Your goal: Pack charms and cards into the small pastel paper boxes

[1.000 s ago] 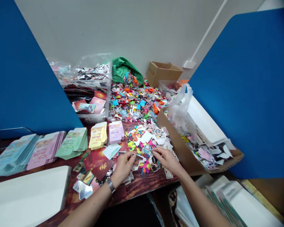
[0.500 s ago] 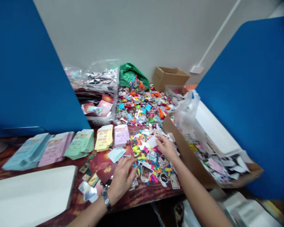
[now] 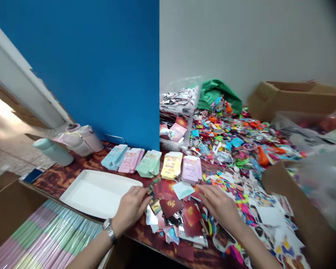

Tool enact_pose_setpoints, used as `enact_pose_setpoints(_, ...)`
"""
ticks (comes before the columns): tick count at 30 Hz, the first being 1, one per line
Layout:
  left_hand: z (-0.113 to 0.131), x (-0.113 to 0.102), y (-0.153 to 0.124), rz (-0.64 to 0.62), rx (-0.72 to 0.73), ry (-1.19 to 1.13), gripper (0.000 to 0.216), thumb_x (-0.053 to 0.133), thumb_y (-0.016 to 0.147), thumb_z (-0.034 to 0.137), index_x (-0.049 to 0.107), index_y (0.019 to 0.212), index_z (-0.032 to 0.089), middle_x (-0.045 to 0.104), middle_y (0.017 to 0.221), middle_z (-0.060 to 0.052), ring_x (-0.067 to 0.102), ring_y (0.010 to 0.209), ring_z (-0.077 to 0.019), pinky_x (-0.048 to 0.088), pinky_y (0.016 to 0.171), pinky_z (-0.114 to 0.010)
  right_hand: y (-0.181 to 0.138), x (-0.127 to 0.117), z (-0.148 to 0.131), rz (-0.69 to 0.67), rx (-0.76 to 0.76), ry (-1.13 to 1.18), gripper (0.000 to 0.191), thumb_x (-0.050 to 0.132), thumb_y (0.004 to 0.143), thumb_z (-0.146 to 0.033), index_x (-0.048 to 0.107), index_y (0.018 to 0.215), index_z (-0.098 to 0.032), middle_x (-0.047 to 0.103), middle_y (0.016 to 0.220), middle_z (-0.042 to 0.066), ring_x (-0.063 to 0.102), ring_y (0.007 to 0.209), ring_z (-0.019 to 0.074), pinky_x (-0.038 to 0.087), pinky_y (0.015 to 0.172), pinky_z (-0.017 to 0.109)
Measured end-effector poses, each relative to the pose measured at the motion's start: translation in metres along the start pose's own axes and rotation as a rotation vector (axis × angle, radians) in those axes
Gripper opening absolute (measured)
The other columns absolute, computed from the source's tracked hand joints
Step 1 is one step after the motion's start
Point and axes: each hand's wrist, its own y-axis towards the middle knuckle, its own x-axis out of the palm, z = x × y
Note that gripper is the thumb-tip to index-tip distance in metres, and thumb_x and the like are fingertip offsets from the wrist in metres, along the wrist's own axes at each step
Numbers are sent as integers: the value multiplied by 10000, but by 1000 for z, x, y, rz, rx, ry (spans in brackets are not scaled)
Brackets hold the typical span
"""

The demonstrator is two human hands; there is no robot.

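Observation:
My left hand (image 3: 131, 208), wearing a metal-band watch, hovers at the left edge of a loose pile of small cards (image 3: 170, 207), its thumb and fingers apart. My right hand (image 3: 220, 205) reaches in from the other side, fingers stretched out toward a pale mint packet (image 3: 183, 190) lying on dark red cards (image 3: 192, 216). Whether its fingertips touch a card is unclear. Just left of my left hand rests a shallow white tray (image 3: 98, 190). Behind the cards stand stacks of blue (image 3: 114, 157), pink (image 3: 131, 160), green (image 3: 149, 163), yellow (image 3: 171, 165) and lilac packets (image 3: 191, 169).
Colourful trinkets (image 3: 224, 138) are heaped at the back beside a green bag (image 3: 220, 93). Stickers (image 3: 268, 216) spread on the right by a cardboard box (image 3: 291, 209). A mint bottle (image 3: 53, 151) stands at left, above a carton of wrapped pastel packs (image 3: 44, 235). A blue partition (image 3: 106, 74) rises behind.
My view has swung left, bringing the tray, bottles and carton into sight. My right hand has left a white piece in the sticker pile and moved left to the cards.

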Motion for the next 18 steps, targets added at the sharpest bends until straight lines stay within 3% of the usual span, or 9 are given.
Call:
enact_pose_setpoints(4, -57, -19, 10, 92, -162, 155, 335, 476, 919, 441, 605, 1128, 214, 655, 1079, -102, 586, 1045, -260, 474, 930, -406, 34, 30, -40, -36, -143, 102, 272, 424, 957, -218, 657, 1098, -217, 716, 968, 67, 659, 852, 204, 535, 741, 324)
enact_pose_setpoints(8, -123, -37, 55, 198, -439, 306, 615, 494, 888, 500, 425, 1354, 105, 450, 1387, -233, 368, 1326, -380, 315, 1074, -553, 49, 44, -56, -5, -195, 131, 274, 411, 957, -199, 659, 1073, -215, 714, 955, 76, 656, 832, 205, 522, 727, 327)
enact_pose_setpoints(11, -165, -48, 91, 142, -619, 349, 755, 558, 847, 524, 357, 1389, 39, 367, 1435, -290, 321, 1349, -438, 312, 1053, -598, 46, 50, -59, 11, -204, 147, 275, 395, 970, -222, 657, 1052, -219, 713, 920, 66, 661, 817, 206, 522, 701, 324)
enact_pose_setpoints(15, -193, -46, 121, -12, -740, 342, 508, 567, 891, 437, 474, 1310, 164, 501, 1348, -145, 514, 1205, -303, 446, 972, -534, 33, 54, -56, 8, -173, 132, 282, 375, 981, -252, 645, 1063, -244, 717, 915, 51, 672, 791, 201, 525, 672, 307)
enact_pose_setpoints(18, -200, -42, 128, -110, -738, 323, 385, 569, 907, 382, 536, 1230, 175, 573, 1237, -90, 595, 1063, -222, 519, 888, -450, 28, 51, -54, -27, -146, 165, 272, 381, 983, -256, 634, 1083, -253, 719, 935, 45, 683, 804, 186, 538, 690, 284)
